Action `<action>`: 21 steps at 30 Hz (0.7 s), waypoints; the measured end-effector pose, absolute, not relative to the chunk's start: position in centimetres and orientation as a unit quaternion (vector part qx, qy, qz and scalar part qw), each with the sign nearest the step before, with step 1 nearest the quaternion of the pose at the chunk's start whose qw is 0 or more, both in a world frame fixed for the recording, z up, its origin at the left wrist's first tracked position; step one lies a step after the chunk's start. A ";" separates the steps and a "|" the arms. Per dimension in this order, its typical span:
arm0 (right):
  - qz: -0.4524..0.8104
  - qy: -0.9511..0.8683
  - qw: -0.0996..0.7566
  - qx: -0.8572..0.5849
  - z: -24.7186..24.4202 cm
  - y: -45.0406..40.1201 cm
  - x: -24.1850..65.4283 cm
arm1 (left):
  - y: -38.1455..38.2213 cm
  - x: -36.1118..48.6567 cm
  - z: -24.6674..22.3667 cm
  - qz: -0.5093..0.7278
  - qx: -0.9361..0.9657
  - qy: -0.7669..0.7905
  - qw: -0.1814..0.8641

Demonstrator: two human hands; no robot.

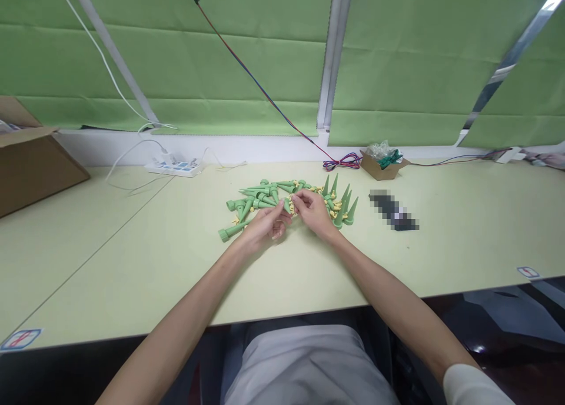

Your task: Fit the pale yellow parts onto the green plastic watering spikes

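My left hand (268, 223) is closed around a small green plastic cone-shaped spike (286, 205), its thumb along the side. Close against it, the thumb and forefinger of my right hand (314, 212) are pinched together at the wide end of that spike. Whatever lies between those fingertips is too small to make out. Behind and left of my hands lies a loose heap of green plastic spikes (247, 208) with capped ends. To the right, several green cones (346, 208) stand point up among small yellow plastic pieces (336, 205).
A white power strip (174, 167) and an open cardboard box (39, 163) are at the left. At the back stand a small carton (380, 168) with plastic bags and a coiled red-blue cable (342, 161). A blurred dark object (392, 210) lies on the pale table (463, 228).
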State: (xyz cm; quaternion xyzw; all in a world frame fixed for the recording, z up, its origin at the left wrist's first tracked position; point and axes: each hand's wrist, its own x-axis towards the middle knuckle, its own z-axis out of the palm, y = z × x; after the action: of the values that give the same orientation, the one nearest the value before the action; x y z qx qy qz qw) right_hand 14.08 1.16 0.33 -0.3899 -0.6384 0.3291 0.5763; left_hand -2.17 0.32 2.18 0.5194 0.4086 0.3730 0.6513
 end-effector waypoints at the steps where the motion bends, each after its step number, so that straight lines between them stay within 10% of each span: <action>1: 0.331 -0.642 0.574 -0.387 0.5 1.0 14.1 | 0.3 -2.2 2.1 0.370 0.521 0.399 0.657; 21: 0.428 -0.590 0.504 -0.463 1.5 0.4 14.4 | 0.4 -2.7 0.9 0.403 0.756 0.419 0.302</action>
State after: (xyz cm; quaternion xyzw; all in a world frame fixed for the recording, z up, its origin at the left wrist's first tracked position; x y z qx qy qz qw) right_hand 14.40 0.36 1.49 -0.4634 -0.5899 0.4277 0.5043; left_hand -2.74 0.40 0.86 0.7556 0.4191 0.4032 0.3015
